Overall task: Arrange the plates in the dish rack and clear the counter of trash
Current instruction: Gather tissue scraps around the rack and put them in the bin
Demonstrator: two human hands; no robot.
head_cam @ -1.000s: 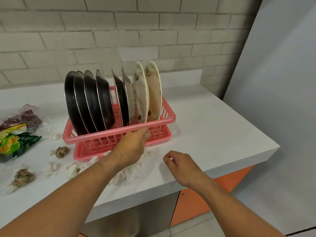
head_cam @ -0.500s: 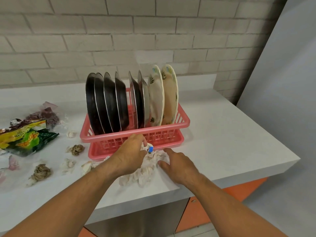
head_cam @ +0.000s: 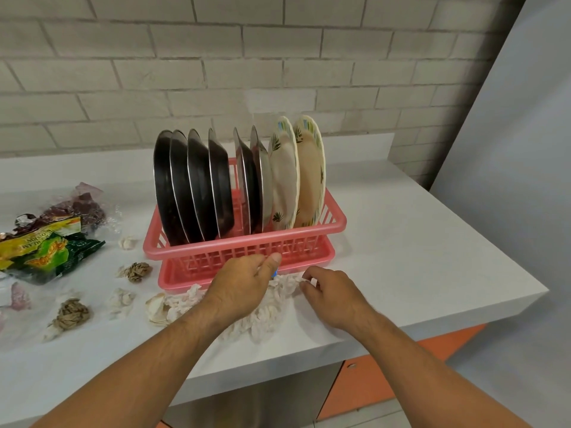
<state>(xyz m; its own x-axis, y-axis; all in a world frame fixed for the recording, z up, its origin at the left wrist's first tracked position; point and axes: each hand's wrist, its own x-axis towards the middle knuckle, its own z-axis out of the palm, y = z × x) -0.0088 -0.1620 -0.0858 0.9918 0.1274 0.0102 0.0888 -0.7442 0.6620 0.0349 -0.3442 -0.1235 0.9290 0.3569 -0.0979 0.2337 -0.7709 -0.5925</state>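
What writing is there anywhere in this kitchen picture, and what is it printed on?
Yellow and green snack packet: capital letters and a red logo, upside down, too blurred to read.
Purple clear wrapper: nothing readable.
Blue scrap in left hand: mostly hidden.
Plates, pink dish rack, brick wall: no text.

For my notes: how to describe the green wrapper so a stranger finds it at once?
Find the pink dish rack on the white counter. The wrapper lies left of it; unlike the crumpled paper balls nearby, it is green and yellow.
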